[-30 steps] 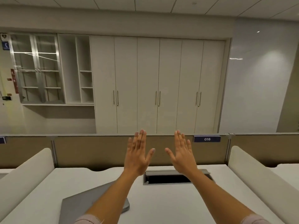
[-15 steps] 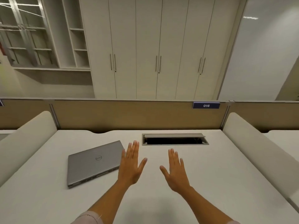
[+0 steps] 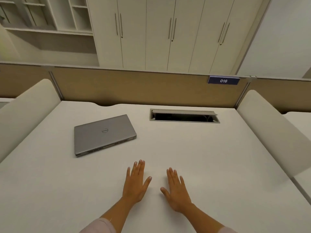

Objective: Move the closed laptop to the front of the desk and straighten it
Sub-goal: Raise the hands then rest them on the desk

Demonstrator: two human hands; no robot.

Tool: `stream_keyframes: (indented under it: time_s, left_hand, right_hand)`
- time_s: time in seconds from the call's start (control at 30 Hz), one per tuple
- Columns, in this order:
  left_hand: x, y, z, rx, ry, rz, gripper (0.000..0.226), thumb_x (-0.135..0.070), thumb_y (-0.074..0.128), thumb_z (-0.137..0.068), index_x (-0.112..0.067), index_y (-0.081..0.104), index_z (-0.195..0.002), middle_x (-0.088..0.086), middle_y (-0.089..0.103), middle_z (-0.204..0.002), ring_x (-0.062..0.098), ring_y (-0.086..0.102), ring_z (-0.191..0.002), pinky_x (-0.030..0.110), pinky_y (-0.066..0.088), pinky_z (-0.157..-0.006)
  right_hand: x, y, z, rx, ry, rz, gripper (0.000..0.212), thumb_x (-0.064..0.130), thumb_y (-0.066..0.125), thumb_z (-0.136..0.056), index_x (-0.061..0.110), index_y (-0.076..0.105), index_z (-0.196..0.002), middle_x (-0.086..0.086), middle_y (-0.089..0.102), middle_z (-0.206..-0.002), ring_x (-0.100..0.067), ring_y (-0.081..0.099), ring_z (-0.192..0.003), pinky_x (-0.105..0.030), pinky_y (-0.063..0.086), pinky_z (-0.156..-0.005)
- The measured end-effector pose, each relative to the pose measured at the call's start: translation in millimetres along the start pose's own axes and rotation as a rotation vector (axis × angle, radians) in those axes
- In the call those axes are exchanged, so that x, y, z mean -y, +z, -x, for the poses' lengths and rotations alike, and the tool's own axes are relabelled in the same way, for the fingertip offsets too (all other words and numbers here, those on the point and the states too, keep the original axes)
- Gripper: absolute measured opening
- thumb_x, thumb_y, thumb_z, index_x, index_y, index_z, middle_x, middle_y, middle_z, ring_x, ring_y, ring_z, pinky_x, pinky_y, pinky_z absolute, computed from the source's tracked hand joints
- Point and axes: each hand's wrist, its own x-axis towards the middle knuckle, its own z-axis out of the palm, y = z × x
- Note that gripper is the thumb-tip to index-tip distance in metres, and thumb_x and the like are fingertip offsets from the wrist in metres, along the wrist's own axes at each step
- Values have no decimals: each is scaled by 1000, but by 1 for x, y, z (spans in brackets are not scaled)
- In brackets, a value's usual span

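Closed grey laptop lies flat on the white counter, left of centre toward the back, skewed: its near edge runs up to the right, not parallel with the counter front. Logo on the lid faces up, vents visible along the near edge. Nothing touches it.

Left hand and right hand are both palm-down over the front middle of the counter, side by side, a gap between them. Fingers held flat and loosely spread, thumbs pointing toward each other, neither holding anything. Cannot tell whether the palms rest on the surface or sit just above it. Both hands are well apart from the laptop, which sits up and to the left of the left hand. Pale sleeve ends show at the bottom edge.

Open cable slot sits at the back of the counter, right of the laptop, lid tilted up. Tan partition runs behind, with a blue tag reading 016. White dividers flank the counter on both sides. White cabinets stand behind the partition.
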Motion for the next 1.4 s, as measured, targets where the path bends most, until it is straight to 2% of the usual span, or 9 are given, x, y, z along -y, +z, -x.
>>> stream_keyframes:
  time_s: [0.1,0.17,0.23,0.37,0.43,0.6,0.73,1.1,1.4]
  left_hand:
    - [7,18,21,90,-40,-29,73,-61,11,-97,-14,20,-153,0,17,-158,10,-6,-147,34,-8,-115]
    - [11,25,32,102,-64,-51,70,-59,14,-98,-17,16,-153,1,26,-156,6,-12,-146,35,-4,-115]
    - [14,28,41,103,-72,-53,68,-58,14,-98,-23,6,-155,2,32,-155,10,-4,-147,34,-3,-115]
    - [12,31,51,85,-91,-54,68,-56,13,-98,-18,26,-152,0,28,-156,2,-15,-145,36,-4,-115]
    - [10,32,53,75,-100,-53,68,-56,11,-98,-17,27,-152,-2,25,-157,3,-15,-145,37,-5,-115]
    - [7,31,54,86,-107,-63,70,-57,7,-98,-18,26,-153,-1,25,-158,14,12,-145,36,-6,-116]
    - [5,32,57,65,-122,-60,69,-59,8,-97,-21,23,-153,-3,22,-159,13,11,-145,35,-6,-116]
    - [5,30,59,17,-123,-24,68,-63,11,-95,-29,20,-154,-13,16,-159,9,11,-147,33,-4,-118]
    - [6,27,56,66,-110,-46,63,-55,29,-97,-30,17,-154,-13,16,-160,10,10,-147,38,0,-118]
  right_hand:
    - [-4,16,12,44,-11,5,88,71,-11,-78,17,-21,-147,5,-26,-156,-10,-25,-143,-30,-20,-111]
    - [-7,25,18,47,-22,-25,82,70,-6,-82,20,-19,-146,5,-18,-159,-7,-24,-142,-30,-18,-113]
    - [-10,30,23,17,-30,-51,79,70,-5,-84,23,-13,-148,6,-11,-160,-4,-21,-141,-30,-17,-114]
    - [-10,31,25,-31,-34,-9,78,65,-2,-88,21,-9,-152,10,-16,-158,-5,-20,-143,-32,-16,-115]
    - [-9,33,25,-34,-36,7,76,63,0,-90,20,-7,-153,9,-16,-158,-4,-22,-142,-32,-15,-115]
    - [-11,39,27,8,34,85,68,57,13,-100,15,16,-153,0,15,-160,-12,0,-146,-36,0,-113]
    - [-13,39,26,-16,45,131,66,54,20,-101,13,23,-152,-2,26,-157,-15,3,-145,-37,5,-112]
    - [-19,40,26,-27,-35,101,67,54,20,-100,11,20,-152,-4,23,-159,-17,8,-146,-38,4,-113]
    - [-27,35,18,-27,-178,93,70,56,17,-100,14,5,-154,-1,4,-162,-13,-6,-148,-40,-1,-116]
